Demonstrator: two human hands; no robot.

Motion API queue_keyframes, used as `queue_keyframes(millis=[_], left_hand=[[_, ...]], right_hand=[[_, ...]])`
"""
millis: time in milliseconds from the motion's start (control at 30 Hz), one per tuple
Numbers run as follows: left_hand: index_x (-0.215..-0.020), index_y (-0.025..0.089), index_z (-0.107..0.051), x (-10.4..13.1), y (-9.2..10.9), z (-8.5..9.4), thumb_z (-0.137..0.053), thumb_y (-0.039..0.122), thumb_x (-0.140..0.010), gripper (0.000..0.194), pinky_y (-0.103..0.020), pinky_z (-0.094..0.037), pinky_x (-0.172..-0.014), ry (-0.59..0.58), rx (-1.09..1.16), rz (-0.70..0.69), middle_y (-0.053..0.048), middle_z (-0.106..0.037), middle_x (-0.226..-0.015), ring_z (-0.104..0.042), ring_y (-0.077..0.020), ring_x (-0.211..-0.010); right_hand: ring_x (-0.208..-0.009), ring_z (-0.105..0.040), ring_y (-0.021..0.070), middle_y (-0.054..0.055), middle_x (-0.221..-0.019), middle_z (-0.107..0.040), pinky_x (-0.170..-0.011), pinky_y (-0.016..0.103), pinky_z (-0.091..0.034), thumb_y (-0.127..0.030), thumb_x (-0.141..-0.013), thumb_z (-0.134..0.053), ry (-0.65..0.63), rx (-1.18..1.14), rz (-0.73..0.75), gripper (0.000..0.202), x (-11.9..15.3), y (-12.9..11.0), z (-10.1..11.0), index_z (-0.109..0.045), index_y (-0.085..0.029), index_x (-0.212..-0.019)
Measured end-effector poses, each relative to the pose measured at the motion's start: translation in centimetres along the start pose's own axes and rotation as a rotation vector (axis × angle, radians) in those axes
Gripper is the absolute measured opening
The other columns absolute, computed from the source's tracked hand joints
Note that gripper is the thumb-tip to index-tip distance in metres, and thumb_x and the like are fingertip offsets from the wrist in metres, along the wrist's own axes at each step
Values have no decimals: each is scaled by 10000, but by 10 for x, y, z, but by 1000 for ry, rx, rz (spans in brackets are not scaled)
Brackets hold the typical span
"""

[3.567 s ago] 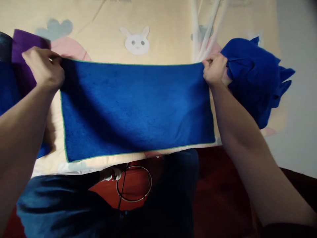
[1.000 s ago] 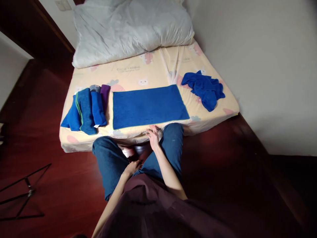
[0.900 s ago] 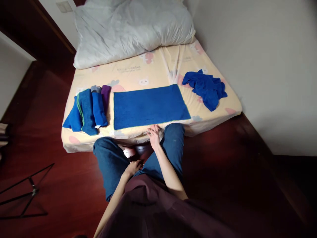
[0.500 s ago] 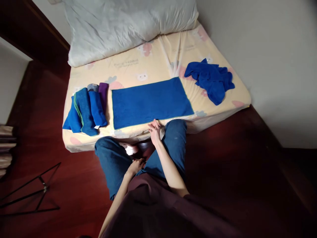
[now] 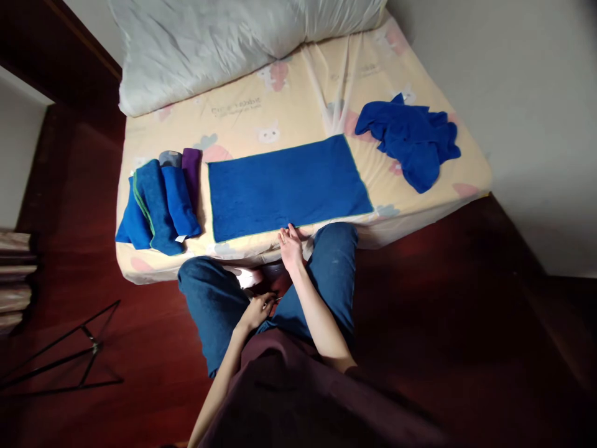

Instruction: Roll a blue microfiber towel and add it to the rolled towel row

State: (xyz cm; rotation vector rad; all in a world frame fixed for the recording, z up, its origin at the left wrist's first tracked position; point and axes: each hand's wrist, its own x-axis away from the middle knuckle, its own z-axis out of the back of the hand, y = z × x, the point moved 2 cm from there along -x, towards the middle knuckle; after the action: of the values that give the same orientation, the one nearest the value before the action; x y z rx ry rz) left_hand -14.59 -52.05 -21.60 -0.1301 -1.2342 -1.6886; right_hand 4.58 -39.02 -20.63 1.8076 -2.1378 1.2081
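A blue towel (image 5: 284, 186) with green edging lies spread flat on the bed, its front edge towards me. My right hand (image 5: 291, 250) is at the middle of that edge, fingers apart and nothing in them; whether the fingertips touch the cloth I cannot tell. Low between my thighs, my left hand (image 5: 258, 311) is closed with its fingers curled. A thin pale line shows at its fingertips, too small to name. Left of the towel lie several rolled or folded cloths: a teal one (image 5: 156, 208), a blue one (image 5: 180, 202), a grey one (image 5: 170, 158) and a purple one (image 5: 191, 169).
A crumpled blue cloth (image 5: 415, 143) lies on the right of the bed (image 5: 242, 127). Across the back is a large pale pillow or quilt (image 5: 209, 50). On the red floor at the left stand black tripod legs (image 5: 93, 348), below a striped curtain (image 5: 16, 280).
The view has shifted slightly, closer to the bed. My right hand's fingers have straightened a little at the towel's edge. The towel and the other cloths lie as before.
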Motion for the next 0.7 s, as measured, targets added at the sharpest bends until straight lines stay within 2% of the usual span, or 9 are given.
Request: queue_keyframes(millis=[67, 133, 200, 300, 400, 500, 600, 700], left_hand=[[-1286, 275, -700, -5, 15, 20, -385, 468, -987, 475, -411, -530, -1076, 78, 50, -24, -80, -733, -1282, -694, -310, -1197], [-1231, 213, -715, -15, 35, 49, -410, 486, -1000, 470, -434, -543, -1061, 191, 103, -56, -111, -760, -1196, -716, -308, -1136], [-1175, 167, -721, -31, 59, 85, -430, 491, -1009, 466, -418, -570, -1009, 278, 129, -116, -123, -774, -1114, -734, -275, -1060], [-1110, 155, -731, -71, 98, 147, -477, 469, -1009, 416, -347, -592, -907, 339, 93, -245, -103, -778, -1031, -741, -217, -938], [-1110, 142, -734, -129, 132, 208, -468, 383, -1010, 373, -291, -582, -861, 400, -18, -328, -83, -776, -994, -733, -176, -887], [-1086, 125, -748, -198, 156, 260, -466, 216, -958, 323, -294, -565, -908, 460, -236, -336, -89, -772, -1041, -723, -177, -935], [-1128, 114, -744, -272, 169, 301, -488, 126, -905, 340, -385, -522, -1042, 439, -440, -340, -112, -750, -1133, -696, -227, -1068], [-1249, 79, -689, -343, 168, 331, -506, 80, -891, 402, -478, -432, -1154, 410, -545, -342, -145, -706, -1213, -638, -268, -1191]], right_hand=[[-1234, -652, 168, 26, -1156, -659, -1138, 389, -514, -162, -745, -700, -7, -29, 11, 468, 0, 1, -1, -670, -246, -1205], [-1242, -656, 172, 26, -1234, -656, -1138, 398, -521, -179, -749, -723, -8, -43, 21, 480, -1, 3, 0, -667, -257, -1219], [-1216, -669, 170, 26, -1238, -667, -1128, 396, -531, -200, -755, -743, 23, -46, 22, 467, -4, 6, 1, -677, -256, -1214], [-1118, -698, 170, 33, -1135, -703, -1091, 395, -556, -254, -776, -764, 157, -61, 16, 367, -10, 13, 7, -706, -229, -1137], [-990, -712, 165, 43, -1034, -720, -1043, 391, -580, -298, -782, -784, 276, -59, 20, 287, -15, 20, 11, -724, -205, -1047], [-889, -709, 154, 33, -945, -716, -979, 361, -601, -333, -765, -825, 282, -36, 31, 341, -16, 21, 11, -735, -204, -1067], [-865, -713, 144, 3, -914, -702, -916, 327, -607, -378, -774, -839, 203, 17, 1, 483, -14, 16, 7, -716, -241, -1220], [-882, -725, 154, -10, -877, -684, -897, 333, -605, -428, -826, -801, 131, 104, -43, 577, -13, 8, 3, -661, -256, -1358]])
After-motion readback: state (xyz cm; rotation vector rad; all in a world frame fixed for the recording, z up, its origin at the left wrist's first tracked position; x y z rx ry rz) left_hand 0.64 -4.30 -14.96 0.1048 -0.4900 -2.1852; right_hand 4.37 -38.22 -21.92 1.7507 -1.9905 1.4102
